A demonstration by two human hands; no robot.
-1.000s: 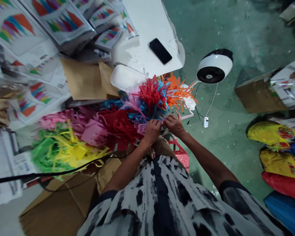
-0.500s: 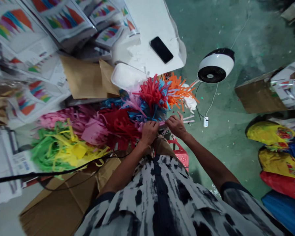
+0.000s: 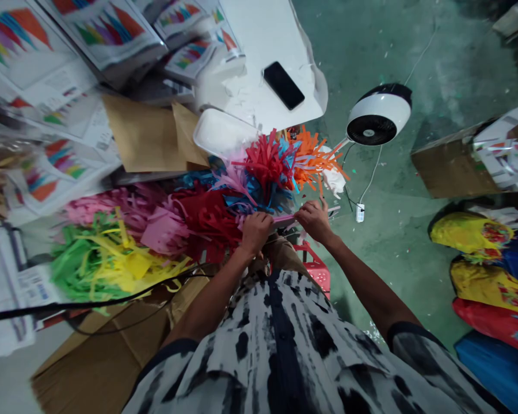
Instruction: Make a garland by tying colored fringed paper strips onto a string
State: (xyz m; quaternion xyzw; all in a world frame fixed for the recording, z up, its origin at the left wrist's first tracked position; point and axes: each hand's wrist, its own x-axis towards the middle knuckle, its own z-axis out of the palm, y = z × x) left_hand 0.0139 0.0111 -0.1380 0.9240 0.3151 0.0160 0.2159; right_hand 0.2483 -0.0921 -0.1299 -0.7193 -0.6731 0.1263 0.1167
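Note:
A narrow pink-purple paper tassel [image 3: 284,219] is stretched between my two hands in front of my waist. My left hand [image 3: 258,230] is closed on its left part, and my right hand [image 3: 314,219] pinches the right part, with pale strips sticking out past the fingers. Just beyond my hands lies a heap of fringed paper tassels: red [image 3: 265,161], orange [image 3: 313,155] and light purple [image 3: 237,178]. To the left are dark red [image 3: 211,218], pink [image 3: 166,230], yellow [image 3: 133,264] and green [image 3: 80,259] ones.
A black phone [image 3: 284,85] and a white tray [image 3: 224,133] rest on the white table [image 3: 267,29]. Packaged sets [image 3: 107,34] are stacked at left. Right of me are a fan [image 3: 377,115], a power strip [image 3: 360,213], a carton [image 3: 453,164] and a red stool [image 3: 317,270].
My hands have moved slightly apart, the left one leftward and the right one a little rightward. More of the pink-purple tassel shows between them.

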